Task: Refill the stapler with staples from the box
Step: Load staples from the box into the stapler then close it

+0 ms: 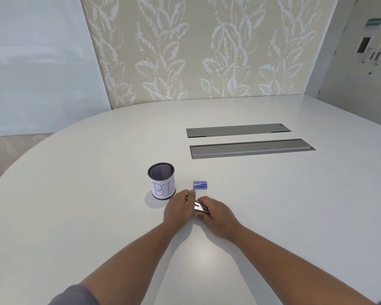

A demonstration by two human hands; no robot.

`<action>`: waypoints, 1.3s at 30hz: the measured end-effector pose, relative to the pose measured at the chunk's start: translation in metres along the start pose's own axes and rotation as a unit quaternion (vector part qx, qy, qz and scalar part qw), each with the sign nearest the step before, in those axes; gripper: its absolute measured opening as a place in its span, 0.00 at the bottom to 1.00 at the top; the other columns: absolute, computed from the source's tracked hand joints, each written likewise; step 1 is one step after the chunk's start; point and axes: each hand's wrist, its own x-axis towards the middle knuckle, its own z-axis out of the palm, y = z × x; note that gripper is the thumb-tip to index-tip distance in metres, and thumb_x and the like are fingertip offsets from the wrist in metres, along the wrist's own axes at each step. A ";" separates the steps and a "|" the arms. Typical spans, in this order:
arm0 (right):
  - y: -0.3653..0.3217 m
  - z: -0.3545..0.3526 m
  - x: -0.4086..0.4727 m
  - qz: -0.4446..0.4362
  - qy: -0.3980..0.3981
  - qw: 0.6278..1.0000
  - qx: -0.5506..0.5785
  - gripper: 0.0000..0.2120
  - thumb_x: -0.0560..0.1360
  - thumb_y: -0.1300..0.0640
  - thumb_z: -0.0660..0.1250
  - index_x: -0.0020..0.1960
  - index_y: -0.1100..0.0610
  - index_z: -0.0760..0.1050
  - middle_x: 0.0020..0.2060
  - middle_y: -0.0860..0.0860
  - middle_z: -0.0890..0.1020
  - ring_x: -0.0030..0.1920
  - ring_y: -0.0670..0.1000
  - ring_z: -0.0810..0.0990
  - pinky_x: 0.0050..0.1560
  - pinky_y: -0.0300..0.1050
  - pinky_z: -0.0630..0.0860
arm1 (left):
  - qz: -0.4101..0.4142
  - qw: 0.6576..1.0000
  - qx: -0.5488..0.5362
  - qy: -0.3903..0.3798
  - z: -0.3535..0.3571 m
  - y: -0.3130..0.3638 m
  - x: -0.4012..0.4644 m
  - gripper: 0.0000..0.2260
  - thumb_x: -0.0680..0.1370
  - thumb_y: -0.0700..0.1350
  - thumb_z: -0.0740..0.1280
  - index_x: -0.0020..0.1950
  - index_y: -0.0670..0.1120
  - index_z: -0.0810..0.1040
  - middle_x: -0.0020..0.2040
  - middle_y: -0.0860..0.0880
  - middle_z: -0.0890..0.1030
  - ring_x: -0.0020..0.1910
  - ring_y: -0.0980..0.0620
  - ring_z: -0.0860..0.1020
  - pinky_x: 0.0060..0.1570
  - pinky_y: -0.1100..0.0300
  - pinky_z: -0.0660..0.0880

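Note:
A small metal stapler (200,206) lies between my two hands on the white table (97,172), mostly covered by them. My left hand (179,209) grips its far end with curled fingers. My right hand (216,213) holds its near end from the right. A small blue box of staples (200,185) sits shut on the table just beyond my hands, apart from them. I cannot tell whether the stapler is open.
A black mesh cup (161,180) with a paper label reading "BIN" stands left of the box. Two long grey cable hatches (249,140) are set into the table farther back on the right. The table's curved edge runs along the left.

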 end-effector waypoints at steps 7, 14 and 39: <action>-0.001 -0.002 -0.001 0.001 0.006 1.000 0.008 0.08 0.79 0.46 0.65 0.53 0.49 0.74 0.42 0.45 0.80 0.43 0.48 0.76 0.43 0.43 0.72 | -0.002 1.000 0.000 0.005 -0.001 0.004 -0.002 0.23 0.83 0.59 0.55 0.32 0.48 0.66 0.30 0.53 0.73 0.33 0.50 0.72 0.35 0.55 0.66; -0.006 -0.004 -0.003 0.002 -0.014 0.999 -0.028 0.14 0.79 0.41 0.61 0.47 0.52 0.71 0.39 0.47 0.79 0.41 0.52 0.75 0.44 0.51 0.73 | 0.012 1.000 -0.002 0.028 -0.001 0.001 -0.005 0.20 0.83 0.55 0.55 0.35 0.47 0.65 0.32 0.51 0.73 0.35 0.48 0.71 0.38 0.52 0.70; -0.012 0.001 -0.010 -0.008 -0.013 0.993 -0.117 0.14 0.82 0.43 0.57 0.45 0.51 0.61 0.39 0.50 0.75 0.38 0.54 0.70 0.39 0.52 0.69 | 0.017 0.999 0.046 0.021 -0.001 0.006 -0.013 0.16 0.82 0.49 0.56 0.34 0.49 0.64 0.32 0.51 0.72 0.36 0.47 0.71 0.36 0.53 0.65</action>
